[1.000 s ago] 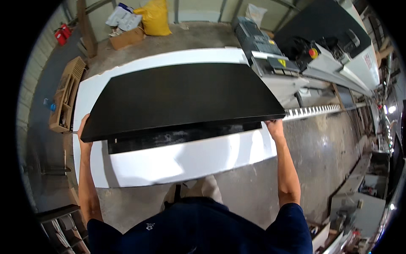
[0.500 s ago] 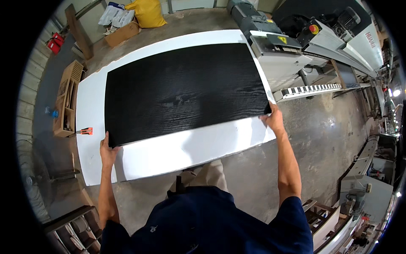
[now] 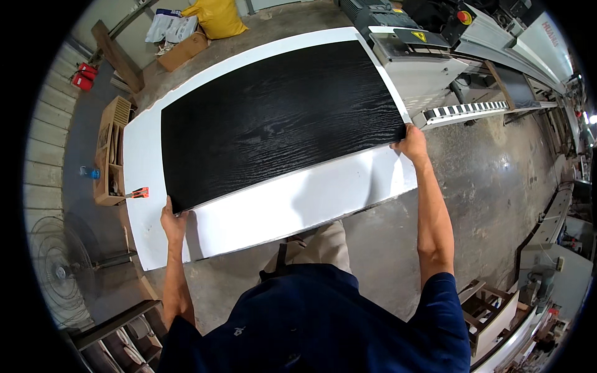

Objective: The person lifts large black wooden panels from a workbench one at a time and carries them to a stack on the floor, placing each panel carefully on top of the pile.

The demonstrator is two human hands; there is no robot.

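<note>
Head-worn fisheye, looking steeply down, near

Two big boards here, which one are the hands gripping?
The black board, the upper one. The left hand and right hand grip its near corners; the larger white board lies flat underneath.

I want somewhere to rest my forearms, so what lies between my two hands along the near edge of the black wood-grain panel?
Head view: only bare white tabletop lies there.
</note>
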